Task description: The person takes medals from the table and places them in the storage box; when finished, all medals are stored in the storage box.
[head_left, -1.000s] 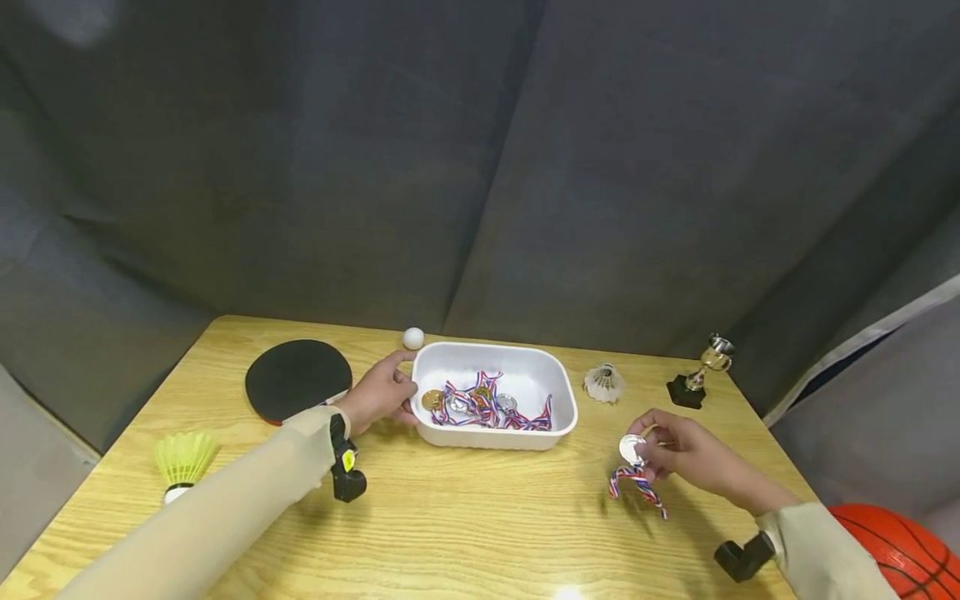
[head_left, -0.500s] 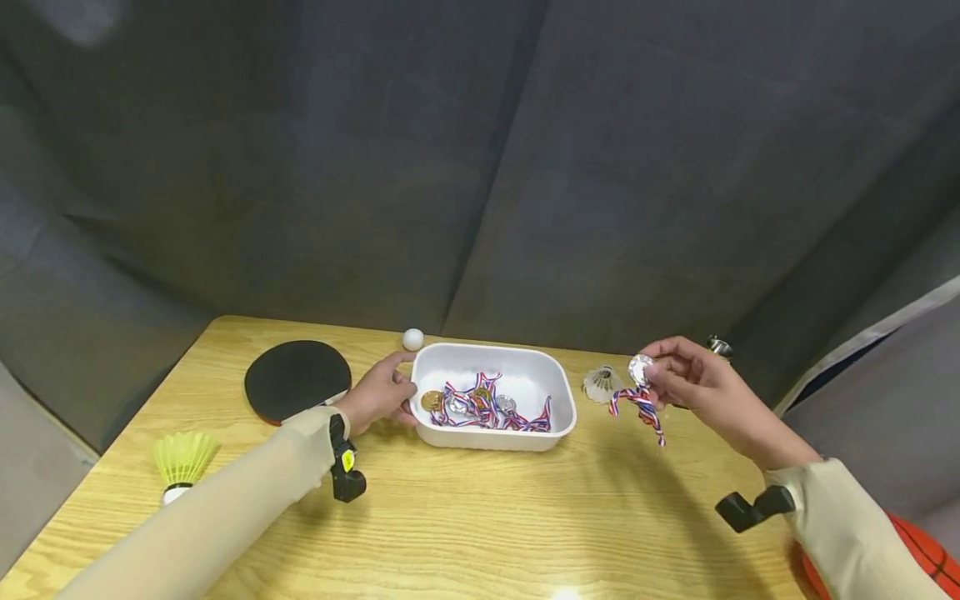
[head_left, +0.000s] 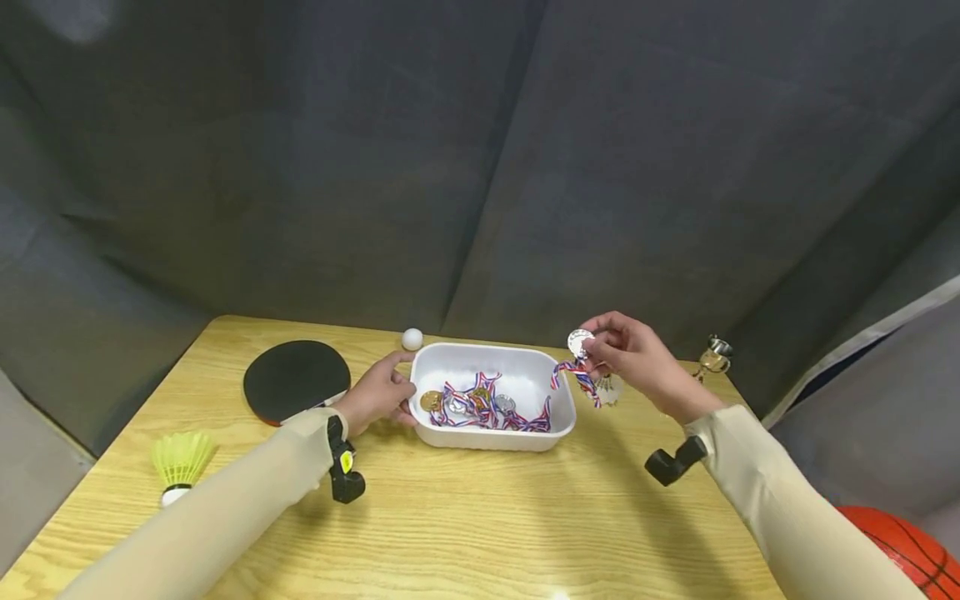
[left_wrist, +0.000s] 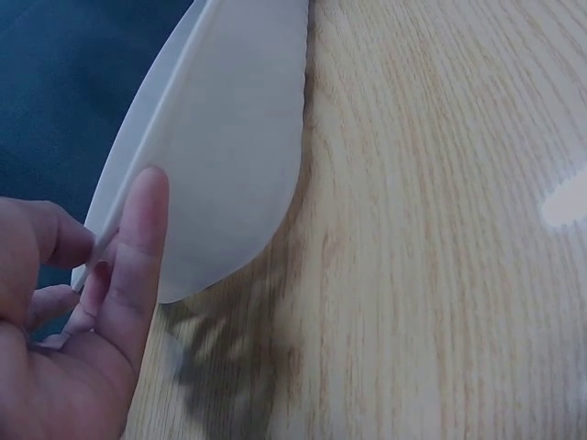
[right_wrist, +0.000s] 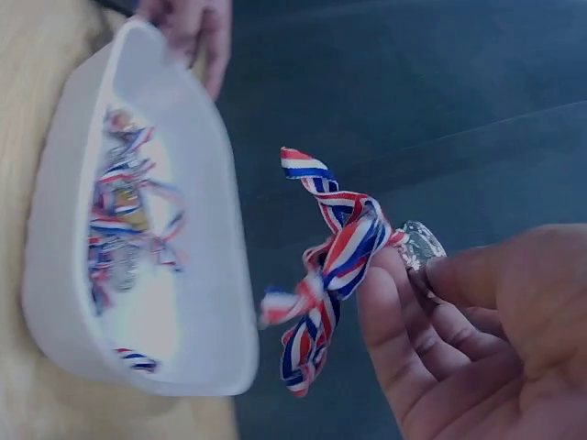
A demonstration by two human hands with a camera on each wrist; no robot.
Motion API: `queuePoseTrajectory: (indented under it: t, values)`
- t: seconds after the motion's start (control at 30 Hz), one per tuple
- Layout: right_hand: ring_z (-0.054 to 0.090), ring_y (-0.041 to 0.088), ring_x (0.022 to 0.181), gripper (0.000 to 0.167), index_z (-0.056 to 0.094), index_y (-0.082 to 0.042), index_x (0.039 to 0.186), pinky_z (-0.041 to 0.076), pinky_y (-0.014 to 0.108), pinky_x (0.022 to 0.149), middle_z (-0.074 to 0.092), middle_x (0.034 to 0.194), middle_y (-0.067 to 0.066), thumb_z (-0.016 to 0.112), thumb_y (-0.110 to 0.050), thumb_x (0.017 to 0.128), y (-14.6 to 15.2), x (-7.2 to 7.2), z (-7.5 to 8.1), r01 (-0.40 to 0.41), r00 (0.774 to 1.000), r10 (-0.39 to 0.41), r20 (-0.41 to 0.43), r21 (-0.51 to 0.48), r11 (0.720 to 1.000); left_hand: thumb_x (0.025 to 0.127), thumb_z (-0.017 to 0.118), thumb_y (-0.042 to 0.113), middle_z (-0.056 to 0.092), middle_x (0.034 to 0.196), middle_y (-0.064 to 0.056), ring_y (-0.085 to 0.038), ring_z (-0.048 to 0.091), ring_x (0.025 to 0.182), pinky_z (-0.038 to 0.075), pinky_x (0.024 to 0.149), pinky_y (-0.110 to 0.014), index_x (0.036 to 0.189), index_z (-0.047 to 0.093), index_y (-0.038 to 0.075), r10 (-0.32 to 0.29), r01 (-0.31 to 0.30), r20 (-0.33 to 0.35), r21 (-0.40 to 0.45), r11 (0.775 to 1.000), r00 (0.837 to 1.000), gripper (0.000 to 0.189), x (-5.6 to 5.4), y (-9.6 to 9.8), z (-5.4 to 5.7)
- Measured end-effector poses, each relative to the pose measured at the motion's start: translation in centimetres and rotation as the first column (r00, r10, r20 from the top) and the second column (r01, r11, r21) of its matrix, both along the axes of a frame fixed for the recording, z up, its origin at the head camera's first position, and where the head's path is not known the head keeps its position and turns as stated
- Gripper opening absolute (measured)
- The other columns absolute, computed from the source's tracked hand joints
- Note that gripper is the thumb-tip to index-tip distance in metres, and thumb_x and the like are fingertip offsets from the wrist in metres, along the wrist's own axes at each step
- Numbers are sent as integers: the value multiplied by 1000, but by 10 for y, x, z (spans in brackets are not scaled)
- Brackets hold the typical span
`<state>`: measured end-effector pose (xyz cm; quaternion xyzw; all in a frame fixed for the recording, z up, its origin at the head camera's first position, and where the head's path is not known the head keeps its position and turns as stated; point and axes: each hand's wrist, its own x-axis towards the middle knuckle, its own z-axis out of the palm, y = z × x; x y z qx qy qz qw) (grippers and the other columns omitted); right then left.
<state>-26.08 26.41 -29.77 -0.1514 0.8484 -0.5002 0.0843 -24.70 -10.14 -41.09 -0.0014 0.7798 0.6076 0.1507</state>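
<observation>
A white plastic tub point(head_left: 495, 440) stands on the wooden table with several gold and silver medals point(head_left: 480, 402) on striped ribbons inside. My left hand point(head_left: 378, 392) grips the tub's left end. In the left wrist view its fingers point(left_wrist: 142, 215) lie on both sides of the rim. Up beyond the tub's right end, my right hand point(head_left: 626, 350) pinches a silver medal point(head_left: 580, 342) between thumb and fingers. Its red, white and blue ribbon point(right_wrist: 344, 247) hangs bunched below, overlapping the tub's right rim in the head view.
A white shuttlecock point(head_left: 609, 390) sits partly behind the ribbon, and a small trophy cup point(head_left: 716, 357) behind the right forearm. At left are a black table tennis bat point(head_left: 296, 379) and a yellow shuttlecock point(head_left: 182, 462). A white ball point(head_left: 412, 339) lies behind the tub; a basketball point(head_left: 911, 546) is at lower right.
My right hand has lifted the silver medal from low over the table, then carried it left to the tub's right end. The left hand and tub have stayed put.
</observation>
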Motion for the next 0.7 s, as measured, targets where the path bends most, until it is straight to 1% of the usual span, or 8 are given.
queuePoseTrajectory:
  t: [0.13,0.27,0.37,0.47,0.53,0.57,0.63,0.7]
  values:
    - [69,9,81,30,50,9,133,70,26,79,68,93,7,53,-6,108,-9,-16,-28,-12,996,8,85,47,999,102,49,-2,59,114,-26,-17,64,70,73,74,-40,163,28,8,5,-5,6,10,1000,1000,66,1,1,0]
    - [69,11,81,29,49,8,133,70,26,80,68,94,11,52,-4,107,-15,-26,-52,-19,989,8,146,78,997,102,49,-2,59,114,-25,-17,64,70,73,74,-40,164,28,9,-2,2,7,9,1000,1000,66,3,5,1]
    - [69,12,80,27,49,9,132,70,26,79,66,93,12,51,-1,107,-20,-30,-65,-32,983,12,185,104,994,102,49,-2,59,112,-24,-17,63,70,73,73,-39,163,28,9,-5,5,7,8,1000,1000,66,3,7,2]
    - [70,14,76,23,52,9,127,71,29,77,64,89,13,50,2,105,-27,-32,-74,-44,978,8,211,168,985,102,49,-2,59,111,-23,-17,63,70,73,71,-38,163,28,8,-6,6,9,8,1000,1000,66,4,8,4]
    - [71,16,73,21,54,9,123,72,33,74,64,87,15,50,4,104,-32,-31,-79,-53,981,4,196,243,969,102,49,-2,59,111,-23,-17,63,70,73,71,-38,164,28,9,-5,5,14,6,1000,1000,66,5,9,4]
    - [72,17,71,19,56,9,120,72,34,73,65,86,16,50,5,103,-35,-32,-81,-57,984,3,178,297,953,102,49,-2,59,112,-23,-17,63,70,73,71,-37,164,28,9,-5,5,15,5,1000,1000,66,5,9,4]
    - [74,21,68,16,58,8,115,72,36,69,68,83,18,51,7,100,-40,-31,-83,-63,992,14,124,404,913,102,49,-1,59,112,-23,-17,63,71,72,70,-36,164,28,9,-4,4,17,2,1000,1000,66,5,9,5]
    - [75,23,67,14,60,8,111,71,35,68,70,83,18,53,8,99,-44,-30,-85,-64,997,31,73,508,859,103,50,-1,59,112,-23,-17,63,72,72,70,-35,164,29,10,0,0,18,-1,1000,1000,65,4,10,5]
